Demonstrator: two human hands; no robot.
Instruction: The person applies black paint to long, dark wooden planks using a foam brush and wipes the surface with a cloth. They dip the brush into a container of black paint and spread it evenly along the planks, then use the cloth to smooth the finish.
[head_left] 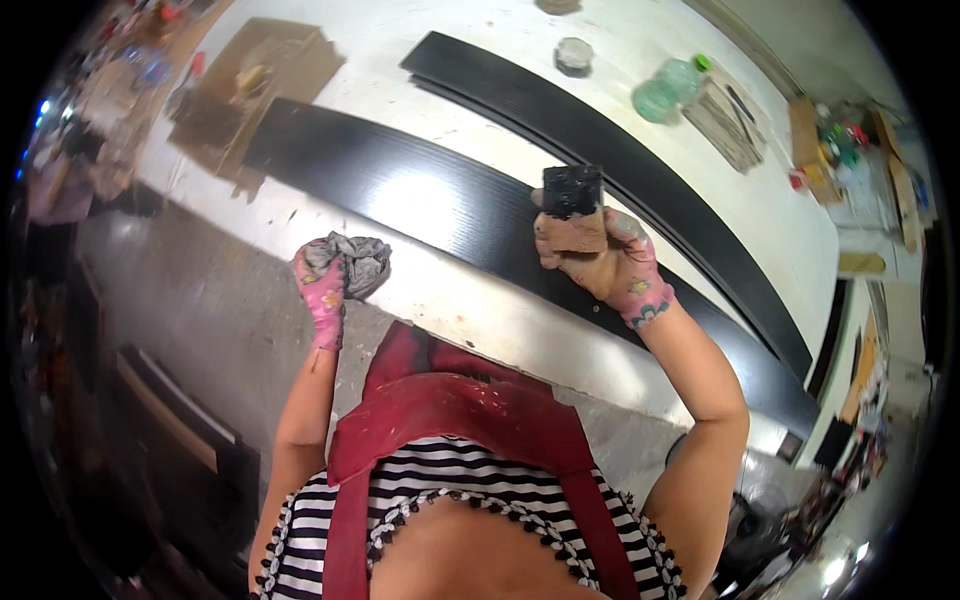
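My left hand (323, 304), in a pink flowered glove, grips a crumpled grey rag (363, 266) at the near edge of the white table (430, 290). Above the near black board (390, 180), my right hand (632, 268), gloved the same way, holds up a small brown block (574, 228). A glossy black coating covers the upper part of this block. The near board is long, with a bright shine on its surface. Behind it lie more long black boards (620, 150), stacked closely, whose lower layers are partly hidden.
An open cardboard box (205, 132) stands at the far left. At the back are a small round container (574, 57), a green plastic bottle (664, 92) and a folded brownish pad (727, 130) with a dark slim tool on it. Boxes of small items (835, 150) sit far right.
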